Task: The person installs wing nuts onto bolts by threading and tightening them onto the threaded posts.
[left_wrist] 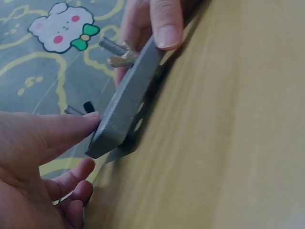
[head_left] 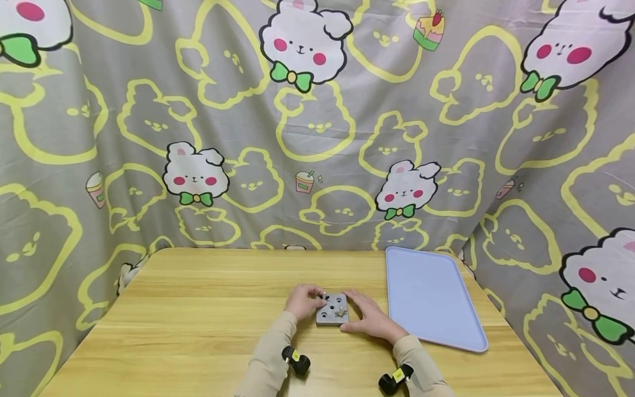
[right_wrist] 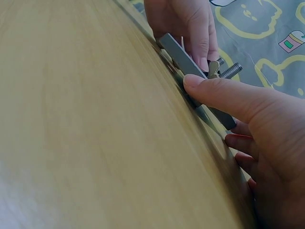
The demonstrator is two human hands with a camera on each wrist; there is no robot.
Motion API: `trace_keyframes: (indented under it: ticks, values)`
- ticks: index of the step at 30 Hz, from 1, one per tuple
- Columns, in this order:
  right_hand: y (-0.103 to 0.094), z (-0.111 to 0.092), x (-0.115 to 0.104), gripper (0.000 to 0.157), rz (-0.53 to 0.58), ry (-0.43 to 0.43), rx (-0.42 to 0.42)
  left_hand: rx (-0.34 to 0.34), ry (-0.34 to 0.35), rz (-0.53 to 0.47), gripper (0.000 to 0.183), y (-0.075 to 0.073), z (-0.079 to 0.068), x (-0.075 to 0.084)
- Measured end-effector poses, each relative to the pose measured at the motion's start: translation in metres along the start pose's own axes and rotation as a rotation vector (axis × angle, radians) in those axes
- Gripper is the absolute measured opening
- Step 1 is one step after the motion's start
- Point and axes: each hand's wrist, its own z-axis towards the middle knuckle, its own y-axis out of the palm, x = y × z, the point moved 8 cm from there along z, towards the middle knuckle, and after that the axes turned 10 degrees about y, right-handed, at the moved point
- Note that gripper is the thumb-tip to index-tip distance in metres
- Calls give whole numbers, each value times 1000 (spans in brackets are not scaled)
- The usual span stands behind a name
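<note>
A grey metal plate (head_left: 329,320) with several holes rests on the table between my hands. Two threaded bolts stand up from it; a brass-coloured wing nut (head_left: 340,312) sits on the near right one. My left hand (head_left: 300,302) is at the far left corner, thumb and forefinger pinching a small black wing nut (left_wrist: 88,107) beside the other bolt (left_wrist: 73,110). Its remaining fingers curl below the plate's edge in the left wrist view. My right hand (head_left: 369,317) grips the plate from the right, thumb at the front edge and fingers along the far side.
A light blue tray (head_left: 431,298) lies on the right side of the wooden table (head_left: 198,320). Behind the table and on both sides hangs a grey patterned curtain (head_left: 342,165). A black wrist camera (head_left: 297,363) is strapped to each sleeve.
</note>
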Motion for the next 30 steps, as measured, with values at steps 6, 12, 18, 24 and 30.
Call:
trace_keyframes:
  ticks: [6, 12, 18, 24, 30]
  values:
    - [0, -1, 0, 92, -2, 4, 1, -85, 32, -43, 16, 1, 3, -1]
    - [0, -1, -1, 93, 2, 1, 0, -82, 1, -80, 28, 2, -1, -4]
    - [-1, 0, -1, 93, 0, -3, 3, 40, -71, -182, 32, -3, -11, -6]
    - [-2, 0, -2, 94, 5, -3, 5, 90, -31, -151, 20, -8, -16, 0]
    - [-1, -1, -2, 93, 4, -1, -2, 85, 12, -71, 17, -6, -18, 7]
